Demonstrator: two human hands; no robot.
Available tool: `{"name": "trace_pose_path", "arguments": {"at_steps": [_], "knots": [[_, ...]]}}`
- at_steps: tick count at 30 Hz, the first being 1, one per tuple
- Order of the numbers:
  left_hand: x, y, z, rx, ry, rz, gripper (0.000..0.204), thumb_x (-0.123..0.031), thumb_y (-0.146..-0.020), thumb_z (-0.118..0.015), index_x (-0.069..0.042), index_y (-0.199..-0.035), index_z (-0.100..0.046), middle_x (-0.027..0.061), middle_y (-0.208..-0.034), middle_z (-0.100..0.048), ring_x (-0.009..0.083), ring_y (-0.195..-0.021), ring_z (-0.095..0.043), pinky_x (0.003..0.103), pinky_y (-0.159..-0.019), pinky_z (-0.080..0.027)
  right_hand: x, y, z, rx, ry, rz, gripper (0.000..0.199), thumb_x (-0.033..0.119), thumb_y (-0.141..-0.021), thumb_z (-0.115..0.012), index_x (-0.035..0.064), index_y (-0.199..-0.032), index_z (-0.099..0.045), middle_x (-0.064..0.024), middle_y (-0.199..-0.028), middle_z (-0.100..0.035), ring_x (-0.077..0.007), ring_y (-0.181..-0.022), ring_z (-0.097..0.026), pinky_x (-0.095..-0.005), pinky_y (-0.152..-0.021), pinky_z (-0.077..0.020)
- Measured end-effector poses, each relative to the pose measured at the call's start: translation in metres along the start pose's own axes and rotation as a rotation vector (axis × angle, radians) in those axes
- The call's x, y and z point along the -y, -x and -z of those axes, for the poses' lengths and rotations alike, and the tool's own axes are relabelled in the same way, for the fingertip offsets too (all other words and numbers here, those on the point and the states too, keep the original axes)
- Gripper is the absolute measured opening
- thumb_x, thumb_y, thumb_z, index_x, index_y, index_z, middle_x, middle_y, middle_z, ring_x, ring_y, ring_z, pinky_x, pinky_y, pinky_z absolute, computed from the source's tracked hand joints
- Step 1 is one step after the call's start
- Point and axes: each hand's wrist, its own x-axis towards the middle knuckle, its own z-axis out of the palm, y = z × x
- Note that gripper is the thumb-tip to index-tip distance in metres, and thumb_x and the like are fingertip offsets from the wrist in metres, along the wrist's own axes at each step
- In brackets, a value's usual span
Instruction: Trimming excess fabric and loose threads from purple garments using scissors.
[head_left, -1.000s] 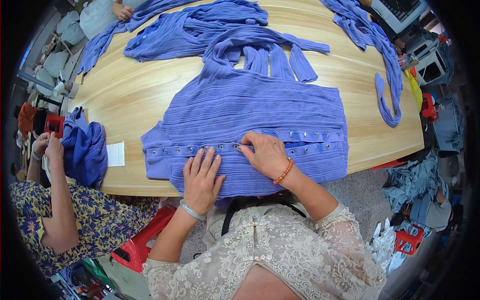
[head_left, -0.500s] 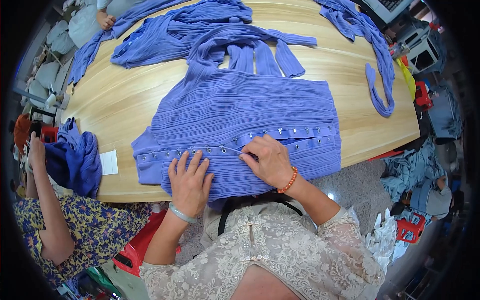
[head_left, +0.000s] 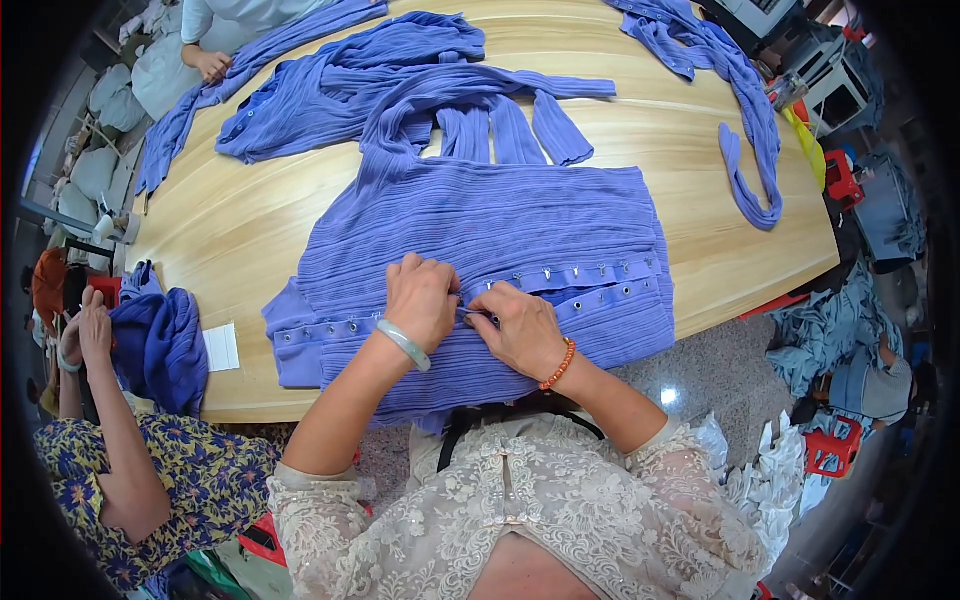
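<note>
No longer lying flat, the left hand [head_left: 422, 303] is curling beside the right hand [head_left: 522, 328]; both are pinching one purple garment [head_left: 500, 210].

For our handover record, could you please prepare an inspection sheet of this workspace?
Surface: pale wood-grain table, bare in patches.
Work in hand: periwinkle-blue ribbed knit garment laid out; its strips of small metal fasteners stand apart toward the right end.
Clutter: another periwinkle-blue ribbed garment beyond it; white rectangular card at left.
Hands: left hand and right hand close together at the fastener edge; the right pinches it, the left's grip is hidden.
Cables: nothing seen.
Surroundings: co-worker in floral-patterned cloth at left; red plastic stool at right.
</note>
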Motion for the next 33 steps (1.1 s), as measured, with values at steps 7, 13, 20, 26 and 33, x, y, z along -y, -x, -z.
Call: {"name": "trace_pose_path", "arguments": {"at_steps": [7,13,20,26,33], "knots": [[0.007,-0.004,0.002,0.042,0.096,0.004,0.010,-0.007,-0.073,-0.067,-0.006,-0.083,-0.070,0.0066,-0.078,-0.065,0.0258,-0.089,-0.053,0.039,-0.084,-0.035,0.002,-0.003,-0.003,-0.026,0.017,-0.058,0.013,0.018,-0.082,-0.068,0.0072,-0.088,-0.068,-0.0094,-0.083,-0.064,-0.0306,-0.071,-0.064,-0.0395,-0.063,-0.0509],[0.014,-0.006,0.006,0.126,0.199,0.038,0.011,-0.010,-0.076,-0.066,-0.006,-0.084,-0.072,0.0085,-0.077,-0.066,0.0269,-0.090,-0.052,0.038,-0.084,-0.039,-0.002,-0.012,-0.006,-0.010,-0.015,-0.150,0.017,0.023,-0.080,-0.070,0.0064,-0.086,-0.070,-0.0112,-0.085,-0.069,-0.0316,-0.075,-0.066,-0.0401,-0.066,-0.0523],[0.016,-0.013,0.013,0.230,0.239,0.052,0.011,-0.010,-0.076,-0.066,-0.006,-0.084,-0.072,0.0091,-0.077,-0.067,0.0268,-0.088,-0.052,0.038,-0.083,-0.041,-0.001,-0.025,0.002,0.097,0.045,-0.224,0.026,0.030,-0.078,-0.073,0.0054,-0.087,-0.072,-0.0165,-0.077,-0.069,-0.0341,-0.074,-0.067,-0.0416,-0.069,-0.0532],[0.020,-0.008,0.007,0.133,0.204,0.013,0.008,-0.010,-0.075,-0.067,-0.006,-0.082,-0.071,0.0078,-0.075,-0.065,0.0272,-0.088,-0.052,0.039,-0.085,-0.039,0.002,-0.010,0.007,0.093,0.096,-0.230,0.024,0.030,-0.080,-0.071,0.0068,-0.086,-0.071,-0.0159,-0.074,-0.068,-0.0337,-0.074,-0.067,-0.0415,-0.067,-0.0529],[-0.001,-0.004,0.001,-0.058,-0.026,-0.001,0.010,-0.013,-0.077,-0.067,-0.008,-0.085,-0.070,0.0056,-0.080,-0.065,0.0266,-0.091,-0.052,0.039,-0.084,-0.037,-0.008,0.020,0.028,0.021,0.001,-0.081,0.016,0.022,-0.086,-0.064,0.0070,-0.089,-0.069,-0.0122,-0.084,-0.065,-0.0336,-0.076,-0.064,-0.0428,-0.068,-0.0514]]}}
